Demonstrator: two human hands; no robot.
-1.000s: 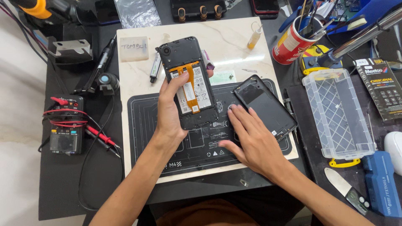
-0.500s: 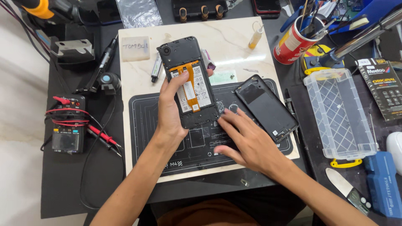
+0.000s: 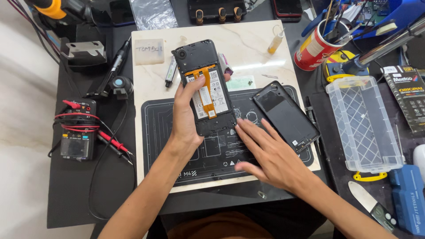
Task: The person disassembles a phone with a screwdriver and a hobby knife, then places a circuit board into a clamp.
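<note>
An opened phone (image 3: 204,86), its back cover off and an orange ribbon cable running over the battery, lies over the top edge of a dark work mat (image 3: 221,150) on a pale stone slab (image 3: 248,42). The left hand (image 3: 186,117) grips the phone along its left side, thumb on the battery. The right hand (image 3: 270,155) rests flat and open on the mat just below the phone's lower right corner, fingers spread. A black back cover (image 3: 285,116) lies just beside that hand. A clear plastic box (image 3: 365,124) sits farther right, a multimeter (image 3: 77,130) well to the left.
</note>
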